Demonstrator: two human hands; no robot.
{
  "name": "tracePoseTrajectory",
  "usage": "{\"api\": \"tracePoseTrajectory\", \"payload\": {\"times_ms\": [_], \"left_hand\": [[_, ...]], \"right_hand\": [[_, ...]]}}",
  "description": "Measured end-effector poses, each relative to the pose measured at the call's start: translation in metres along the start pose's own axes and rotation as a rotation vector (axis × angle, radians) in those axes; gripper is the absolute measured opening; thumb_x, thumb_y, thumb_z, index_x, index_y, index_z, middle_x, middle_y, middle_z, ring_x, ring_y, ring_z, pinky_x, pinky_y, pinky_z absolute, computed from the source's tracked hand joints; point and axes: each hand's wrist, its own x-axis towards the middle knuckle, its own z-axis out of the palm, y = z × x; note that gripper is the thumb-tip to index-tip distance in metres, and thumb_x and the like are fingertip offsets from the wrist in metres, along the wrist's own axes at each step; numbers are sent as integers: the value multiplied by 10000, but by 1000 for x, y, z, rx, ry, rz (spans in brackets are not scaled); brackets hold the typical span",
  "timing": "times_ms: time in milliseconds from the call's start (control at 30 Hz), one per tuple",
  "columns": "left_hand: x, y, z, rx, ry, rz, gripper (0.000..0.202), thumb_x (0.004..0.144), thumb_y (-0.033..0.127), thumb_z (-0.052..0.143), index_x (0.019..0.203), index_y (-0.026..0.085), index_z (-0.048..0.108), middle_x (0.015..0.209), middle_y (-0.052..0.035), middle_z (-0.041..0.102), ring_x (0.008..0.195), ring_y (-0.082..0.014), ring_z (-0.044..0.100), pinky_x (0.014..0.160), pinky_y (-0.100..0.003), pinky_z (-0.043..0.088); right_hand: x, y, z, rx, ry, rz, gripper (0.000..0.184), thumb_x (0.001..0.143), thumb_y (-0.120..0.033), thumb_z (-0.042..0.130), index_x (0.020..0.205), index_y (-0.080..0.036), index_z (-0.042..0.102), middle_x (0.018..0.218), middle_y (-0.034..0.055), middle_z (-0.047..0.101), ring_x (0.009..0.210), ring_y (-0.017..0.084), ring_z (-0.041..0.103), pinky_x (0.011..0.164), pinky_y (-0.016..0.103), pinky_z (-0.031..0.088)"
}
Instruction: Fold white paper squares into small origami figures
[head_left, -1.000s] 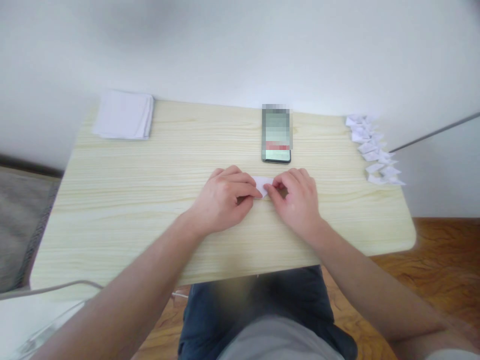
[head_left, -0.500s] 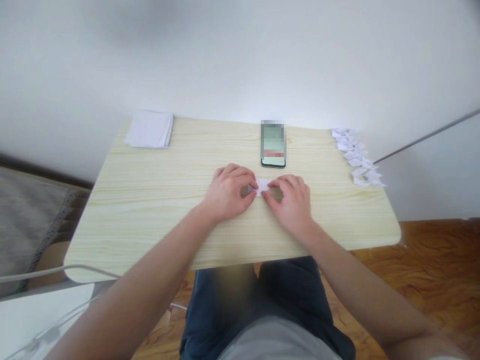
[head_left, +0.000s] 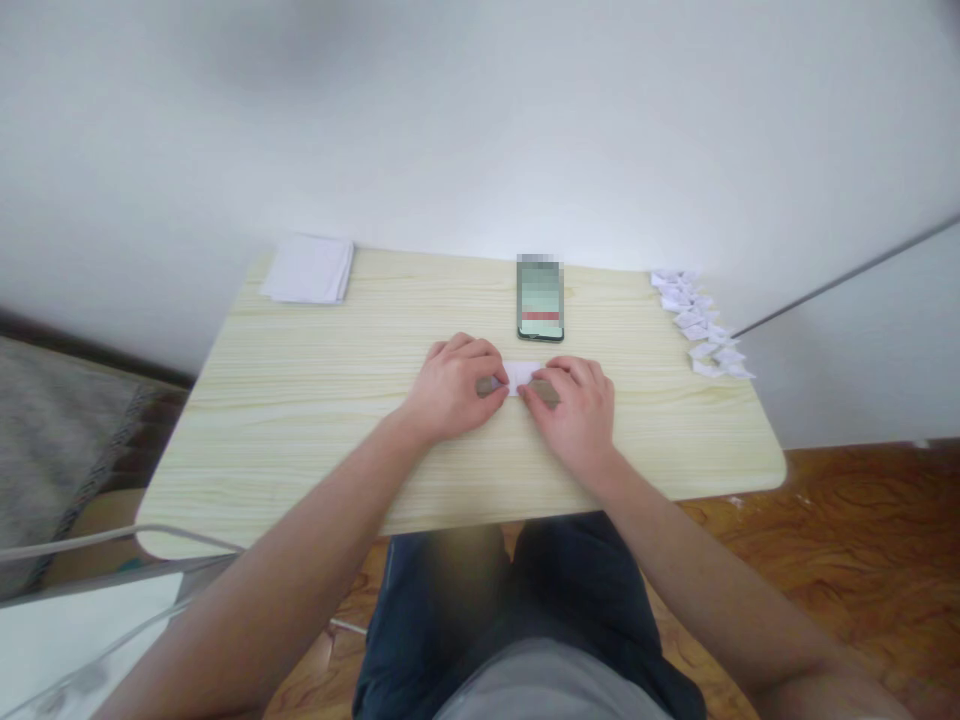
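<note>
A small folded strip of white paper (head_left: 517, 377) lies on the pale wooden table, between my two hands. My left hand (head_left: 459, 388) pinches its left end with thumb and forefinger. From the other side, my right hand (head_left: 576, 408) grips the right part, its thumb tip near the paper's middle. The fingers cover both ends of the strip, so its full shape is hidden. Just beyond it a phone (head_left: 540, 298) with a lit, blurred-out screen lies on the table.
A stack of white paper sheets (head_left: 309, 268) sits at the table's back left. Several folded white paper pieces (head_left: 697, 320) form a row along the right edge. The table (head_left: 300, 400) meets a white wall behind. A pale cable (head_left: 172, 533) crosses the front left corner.
My right thumb has shifted slightly left along the paper, and more of the strip shows above the fingers. The whole view has moved a little; both hands keep their hold.
</note>
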Motion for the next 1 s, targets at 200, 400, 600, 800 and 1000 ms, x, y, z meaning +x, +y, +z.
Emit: {"api": "tracePoseTrajectory", "payload": {"times_ms": [200,400,600,800,1000], "left_hand": [[-1,-4,0,-22,-19,19,58,865,282,685,863,245,730,1063,-19,720,1073,-259,571,942,-435,424],[-2,-8,-5,-75,-42,64,117,823,232,669,915,246,740,1072,-27,709,1061,-257,582,935,-426,441],[-2,-16,-14,-131,-85,106,419,734,101,637,1104,269,737,1188,-30,681,1128,-251,576,1043,-432,422],[-1,-20,-9,-134,-82,79,103,874,260,693,917,286,783,1096,-11,715,1066,-233,584,991,-417,421],[2,-21,-5,-116,-82,70,148,941,369,666,945,288,790,1052,-15,729,1037,-231,581,934,-406,414]], "right_hand": [[3,2,1,2,-21,2,167,898,-413,753,991,-276,777,1118,41,730,1109,278,585,924,447,409],[9,8,2,27,-46,-24,185,878,-408,773,1027,-298,778,1095,47,704,1092,287,573,920,453,425],[18,15,3,128,-84,-48,146,844,-376,811,974,-314,788,1072,30,696,1073,273,578,940,458,443],[22,17,7,213,-103,-110,55,875,-287,777,905,-323,805,1099,22,724,1099,272,587,965,475,452],[22,18,9,243,-117,-190,81,909,-250,726,887,-292,792,1099,18,757,1081,262,605,965,472,464]]}}
